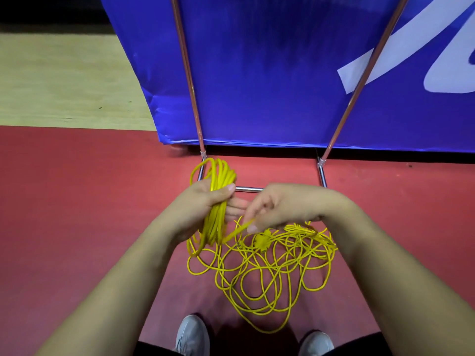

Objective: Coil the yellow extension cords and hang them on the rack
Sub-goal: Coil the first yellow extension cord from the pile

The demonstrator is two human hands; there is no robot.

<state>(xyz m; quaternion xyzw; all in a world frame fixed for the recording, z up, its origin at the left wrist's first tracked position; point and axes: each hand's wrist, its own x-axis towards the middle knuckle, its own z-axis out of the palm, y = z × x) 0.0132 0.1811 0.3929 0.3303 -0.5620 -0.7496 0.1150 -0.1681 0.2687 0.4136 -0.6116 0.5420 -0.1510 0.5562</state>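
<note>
Reference: rack [321, 173].
- Behind it: blue banner [270, 86] walls off any passage.
- Between its uprights: open down to the base bar.
- Just in front: left hand [205, 199] gripping coil [221, 176], and right hand [282, 204], crowd the bar.
- Further front: loose yellow cords [261, 241] sprawl over the floor.
- Left and right of the rack: bare red floor [90, 201].

no readable text. blue banner [282, 73] has part of a white graphic, cropped, can't make out letters.
</note>
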